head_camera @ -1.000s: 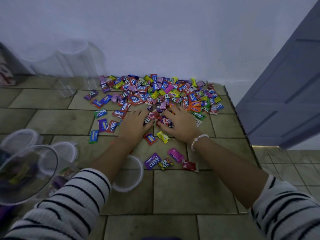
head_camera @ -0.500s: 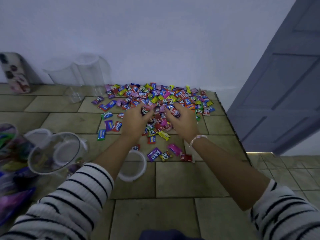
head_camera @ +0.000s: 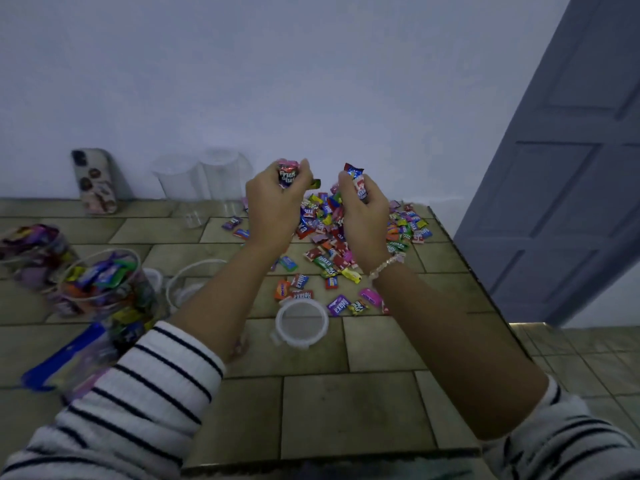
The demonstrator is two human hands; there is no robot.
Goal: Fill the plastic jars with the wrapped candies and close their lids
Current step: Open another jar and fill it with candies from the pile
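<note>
Holding up candies [head_camera: 287, 174] for jarring.
Lying loose on the tabletop [head_camera: 346, 410], within reach: pile [head_camera: 401, 230]; standing open at left, awaiting more: jar [head_camera: 104, 289]; gripping a handful each above the pile, likely for carrying over: left hand [head_camera: 273, 206], right hand [head_camera: 363, 216]; lying off, awaiting closing: lid [head_camera: 302, 322].

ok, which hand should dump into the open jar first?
Left, probably. The left hand grips candies on the same side as the open jar, which stands at the left. The right hand, also gripping candies, would have to reach across.
</note>
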